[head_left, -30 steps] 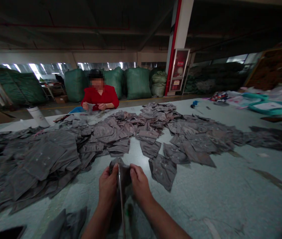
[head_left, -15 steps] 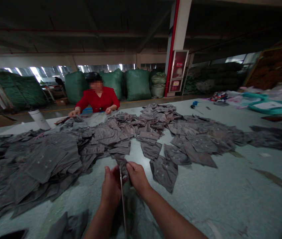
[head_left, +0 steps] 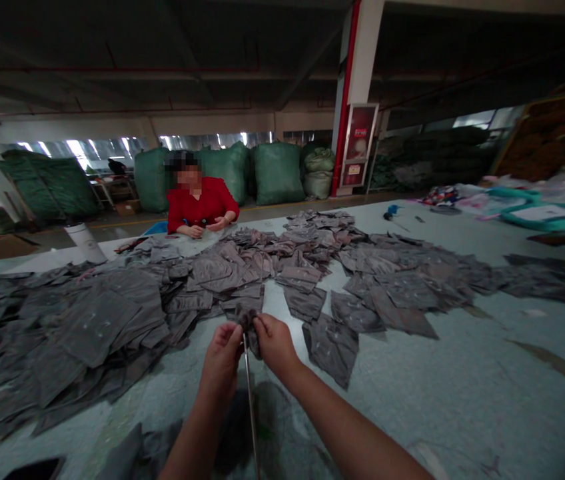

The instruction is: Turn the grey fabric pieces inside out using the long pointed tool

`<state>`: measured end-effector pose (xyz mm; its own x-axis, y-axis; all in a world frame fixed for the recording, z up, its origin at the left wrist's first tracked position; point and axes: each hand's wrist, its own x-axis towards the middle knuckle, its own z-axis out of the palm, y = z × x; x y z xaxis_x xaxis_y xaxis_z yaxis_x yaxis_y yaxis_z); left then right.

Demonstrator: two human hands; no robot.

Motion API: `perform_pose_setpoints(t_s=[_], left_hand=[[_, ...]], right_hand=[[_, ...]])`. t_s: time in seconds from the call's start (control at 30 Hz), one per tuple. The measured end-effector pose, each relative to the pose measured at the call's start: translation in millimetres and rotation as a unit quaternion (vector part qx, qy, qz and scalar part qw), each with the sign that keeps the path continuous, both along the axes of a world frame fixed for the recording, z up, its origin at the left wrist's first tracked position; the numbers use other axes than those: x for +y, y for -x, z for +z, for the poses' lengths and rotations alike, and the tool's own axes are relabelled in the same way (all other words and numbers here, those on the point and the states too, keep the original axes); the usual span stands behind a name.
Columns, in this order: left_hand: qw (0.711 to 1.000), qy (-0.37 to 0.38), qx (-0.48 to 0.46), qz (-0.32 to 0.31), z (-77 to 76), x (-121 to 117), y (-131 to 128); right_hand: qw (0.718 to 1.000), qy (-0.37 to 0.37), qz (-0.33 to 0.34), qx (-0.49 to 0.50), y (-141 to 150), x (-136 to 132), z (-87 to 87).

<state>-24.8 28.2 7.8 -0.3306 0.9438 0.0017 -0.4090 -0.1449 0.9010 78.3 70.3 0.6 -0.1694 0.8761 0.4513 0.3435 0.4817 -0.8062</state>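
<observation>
In the middle of the head view, a small grey fabric piece (head_left: 248,323) is bunched at the top end of a thin metal rod (head_left: 250,393). The rod rises from the bottom edge between my forearms. My left hand (head_left: 221,357) pinches the cloth from the left, close to the rod's tip. On the other side, my right hand (head_left: 276,341) grips the same cloth between thumb and fingers. Just beyond my hands spreads a heap of flat grey fabric pieces (head_left: 220,270), and a thicker pile of fabric pieces (head_left: 97,327) lies to the left.
Across the pale green table (head_left: 412,393) sits a person in a red top (head_left: 207,200). A white bottle (head_left: 85,241) stands at the back left. Teal bundles (head_left: 537,210) lie at the far right. A dark object (head_left: 35,469) is at the near left edge.
My left hand has closed from a looser, open pose onto the cloth at the rod's tip. The cloth is more bunched. The person opposite has drawn their hands together.
</observation>
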Motion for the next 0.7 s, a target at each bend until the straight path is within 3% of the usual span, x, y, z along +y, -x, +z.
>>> perform_pose_setpoints(t_s=[0.27, 0.5, 0.7], left_hand=[[0.997, -0.022, 0.061, 0.049, 11.2, 2, 3], [0.984, -0.081, 0.148, 0.050, 16.8, -11, -11], [0.961, -0.090, 0.244, 0.093, 10.7, -14, -7]], right_hand=[[0.998, -0.061, -0.001, -0.023, 0, -3, 13.0], [0.990, -0.140, -0.002, -0.019, -10, -16, 24.2], [0.986, -0.166, 0.010, -0.032, -16, -19, 21.4]])
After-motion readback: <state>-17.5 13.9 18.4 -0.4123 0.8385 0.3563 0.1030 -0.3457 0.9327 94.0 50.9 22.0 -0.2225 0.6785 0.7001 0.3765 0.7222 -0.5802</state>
